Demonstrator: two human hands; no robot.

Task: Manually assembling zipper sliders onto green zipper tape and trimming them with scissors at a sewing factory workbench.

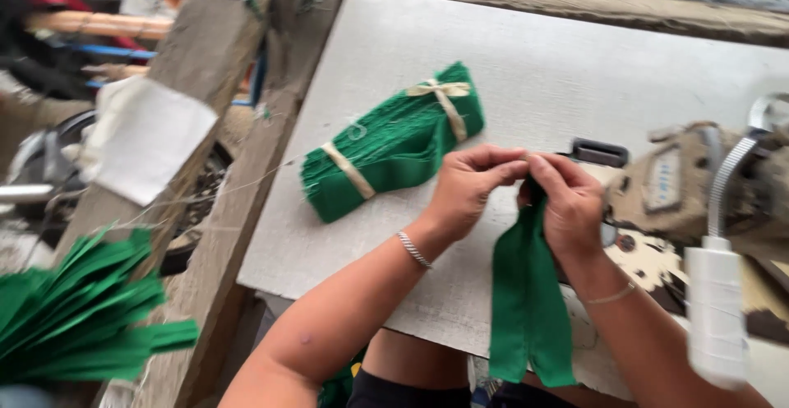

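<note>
The left hand (467, 186) and the right hand (567, 202) met over the near part of the pale grey tabletop (575, 63), fingertips pressed together. Between them they pinched the top end of a folded strip of green cloth (526, 309); both grips were closed narrow on that upper edge. The strip hung down from the fingers, past the front edge of the tabletop and toward the person's lap. A silver chain bracelet (413, 249) circled the left wrist, a thin band (612, 295) the right.

Just beyond the left hand lay a thick bundle of green cloth strips (390, 145), bound with two beige ties and lying flat at a slant. To the right stood a worn, cream-coloured sewing machine (682, 186) with a white lamp (715, 309) on a flexible metal neck. Well apart, at the lower left beyond the wooden frame, a loose fan of green strips (78, 309) showed blurred.
</note>
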